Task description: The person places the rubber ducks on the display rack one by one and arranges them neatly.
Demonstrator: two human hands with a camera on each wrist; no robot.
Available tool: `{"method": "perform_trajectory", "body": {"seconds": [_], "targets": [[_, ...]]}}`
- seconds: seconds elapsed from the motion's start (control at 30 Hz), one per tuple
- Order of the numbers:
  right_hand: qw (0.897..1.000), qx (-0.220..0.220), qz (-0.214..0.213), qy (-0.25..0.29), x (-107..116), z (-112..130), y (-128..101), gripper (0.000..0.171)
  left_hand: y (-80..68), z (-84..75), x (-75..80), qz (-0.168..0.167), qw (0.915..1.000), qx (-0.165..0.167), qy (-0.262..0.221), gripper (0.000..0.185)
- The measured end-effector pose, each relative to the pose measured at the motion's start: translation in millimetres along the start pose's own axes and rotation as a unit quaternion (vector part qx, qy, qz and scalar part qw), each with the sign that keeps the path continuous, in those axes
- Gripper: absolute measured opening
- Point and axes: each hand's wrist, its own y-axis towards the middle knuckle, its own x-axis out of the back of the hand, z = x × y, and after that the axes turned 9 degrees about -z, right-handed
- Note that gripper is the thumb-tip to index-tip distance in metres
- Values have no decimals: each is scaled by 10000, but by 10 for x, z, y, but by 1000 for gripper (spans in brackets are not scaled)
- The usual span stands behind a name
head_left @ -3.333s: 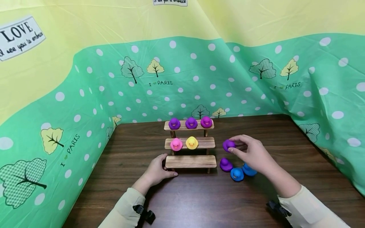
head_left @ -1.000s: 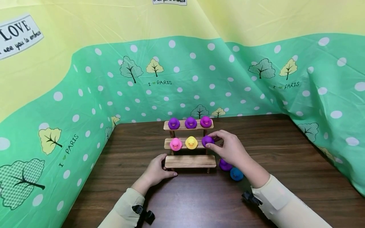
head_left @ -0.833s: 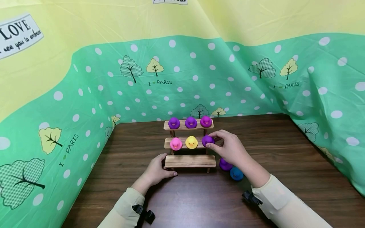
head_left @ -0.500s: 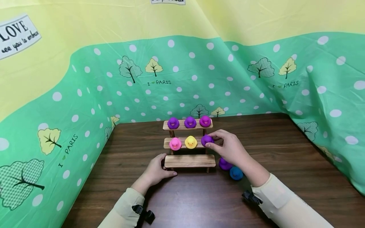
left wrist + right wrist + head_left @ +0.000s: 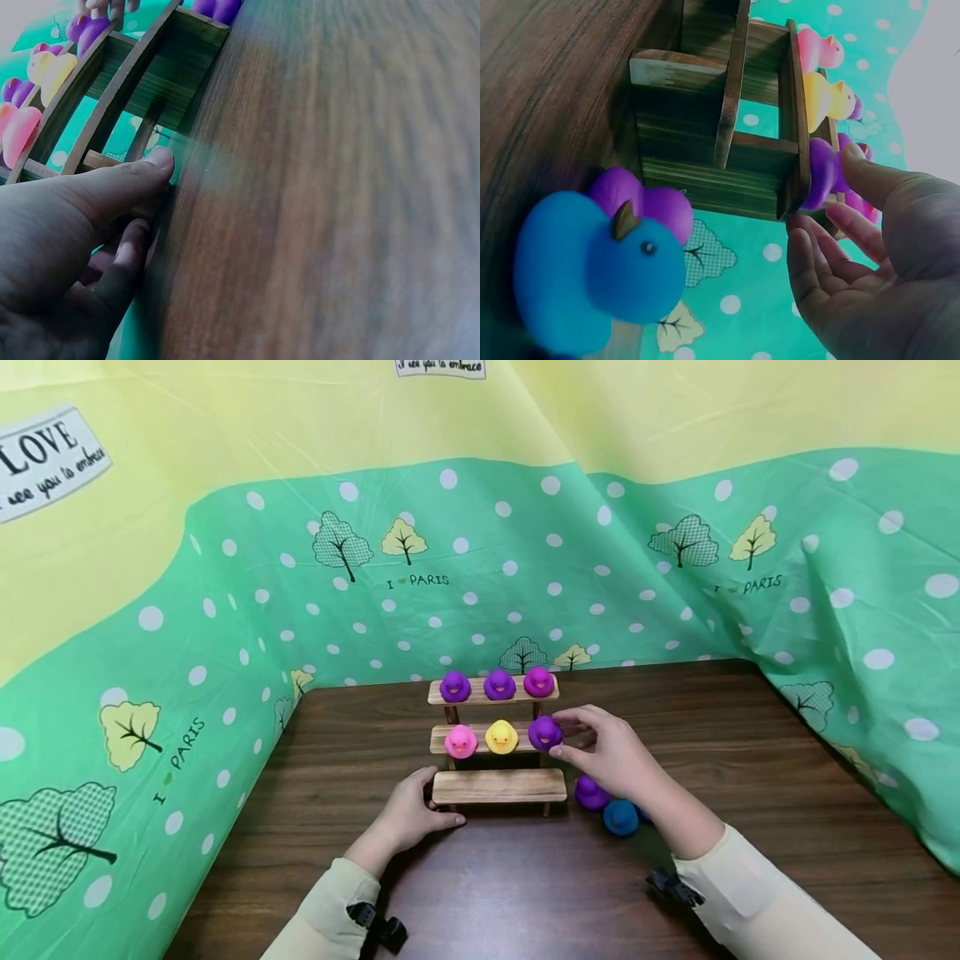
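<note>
A three-tier wooden shelf (image 5: pixel 498 785) stands on the dark table. Its top tier carries three purple ducks (image 5: pixel 498 685). On the middle tier sit a pink duck (image 5: pixel 460 741), a yellow duck (image 5: pixel 501 737) and a purple duck (image 5: pixel 544 732). My right hand (image 5: pixel 570 737) is just right of that purple duck with its fingers loosened. In the right wrist view one fingertip (image 5: pixel 853 154) touches the purple duck (image 5: pixel 821 169). My left hand (image 5: pixel 429 800) grips the left end of the bare bottom tier, thumb (image 5: pixel 142 169) on the board.
A purple duck (image 5: pixel 591 793) and a blue duck (image 5: pixel 621 817) lie on the table right of the shelf, below my right wrist. A green and yellow dotted cloth (image 5: pixel 225 610) walls the table on the left, back and right.
My right hand carried the purple duck from the table to the right end of the middle tier, then loosened its fingers and drew slightly back. The left hand stayed on the bottom tier.
</note>
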Motion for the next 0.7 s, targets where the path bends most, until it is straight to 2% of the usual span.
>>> {"method": "perform_trajectory", "body": {"seconds": [0.2, 0.37, 0.53, 0.7], "targets": [[9989, -444, 107, -75, 101, -109, -109, 53, 1, 1, -3, 9, 10000, -48, -38, 82], [9966, -682, 310, -331, 188, -238, -182, 52, 9, -1, 3, 6, 10000, -50, -66, 85], [9916, -700, 811, -721, 186, -384, -229, 49, 8, -9, 13, 19, 10000, -15, -27, 87], [9808, -584, 1430, -1192, 150, -453, -292, 42, -11, -10, 14, 33, 10000, -17, 22, 89]]}}
